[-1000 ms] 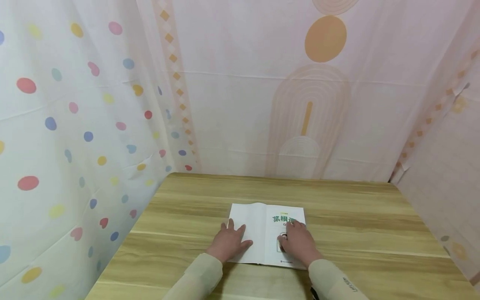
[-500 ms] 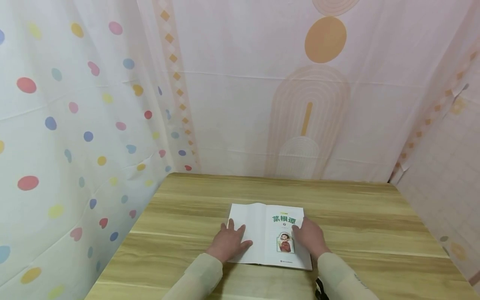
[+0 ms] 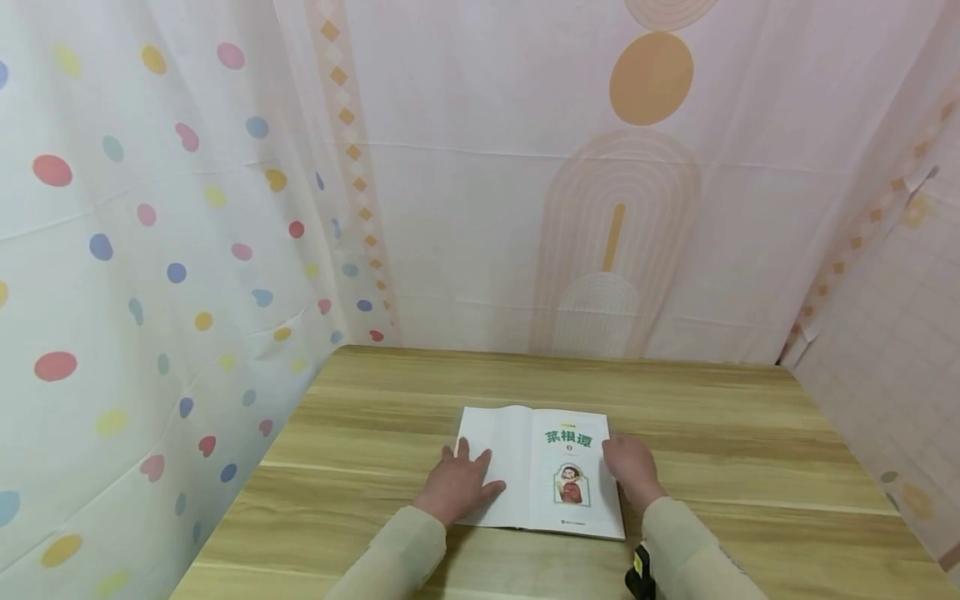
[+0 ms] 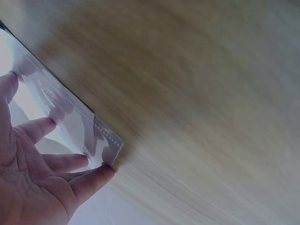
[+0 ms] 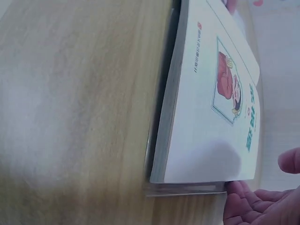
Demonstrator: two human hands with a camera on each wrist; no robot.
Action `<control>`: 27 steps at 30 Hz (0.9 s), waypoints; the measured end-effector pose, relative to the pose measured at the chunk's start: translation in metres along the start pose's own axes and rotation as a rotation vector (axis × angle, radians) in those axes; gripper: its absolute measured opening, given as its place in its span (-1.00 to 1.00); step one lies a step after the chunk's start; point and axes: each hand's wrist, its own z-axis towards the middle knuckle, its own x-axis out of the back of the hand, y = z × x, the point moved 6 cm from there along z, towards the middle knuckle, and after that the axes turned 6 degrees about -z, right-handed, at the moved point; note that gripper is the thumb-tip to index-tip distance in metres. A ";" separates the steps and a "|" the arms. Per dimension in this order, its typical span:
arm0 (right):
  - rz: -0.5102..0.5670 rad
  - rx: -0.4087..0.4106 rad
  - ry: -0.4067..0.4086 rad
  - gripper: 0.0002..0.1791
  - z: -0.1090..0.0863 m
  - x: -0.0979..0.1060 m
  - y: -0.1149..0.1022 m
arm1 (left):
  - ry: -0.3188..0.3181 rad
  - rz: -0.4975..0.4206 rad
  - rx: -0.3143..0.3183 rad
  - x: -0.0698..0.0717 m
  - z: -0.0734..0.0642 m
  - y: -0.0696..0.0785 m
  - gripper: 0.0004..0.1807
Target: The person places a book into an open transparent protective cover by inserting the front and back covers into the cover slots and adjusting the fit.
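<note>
An open book lies flat on the wooden table in the head view, a blank white page at left, a title page with green characters and a small figure at right. My left hand rests on the blank page with fingers spread; in the left wrist view its fingertips touch the clear plastic cover. At the book's right edge is my right hand. Seen from the right wrist, its bent fingers touch the edge of the page block, while the thumb stands apart from the page.
The wooden table reaches beyond the book on all sides. A dotted curtain hangs at left, and a pale patterned curtain closes off the back. A black band sits at my right wrist.
My right hand has slid right from the title page to the book's outer edge, uncovering the title and picture. The left hand and the book have stayed in place.
</note>
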 end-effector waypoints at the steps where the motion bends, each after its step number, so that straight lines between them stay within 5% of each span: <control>1: 0.029 -0.011 0.000 -0.44 0.001 0.000 0.001 | 0.000 -0.001 0.000 0.000 0.000 0.000 -0.32; 6: 0.182 -0.083 -0.027 -0.39 0.004 -0.004 0.010 | -0.001 0.008 -0.006 0.000 -0.001 0.001 -0.31; 14: 0.231 -0.109 -0.030 -0.39 0.006 -0.005 0.011 | 0.005 0.029 -0.012 0.003 -0.002 0.002 -0.32; 27: 0.384 0.035 -0.054 -0.46 0.005 0.004 -0.008 | -0.008 -0.055 0.043 0.002 -0.001 -0.001 -0.30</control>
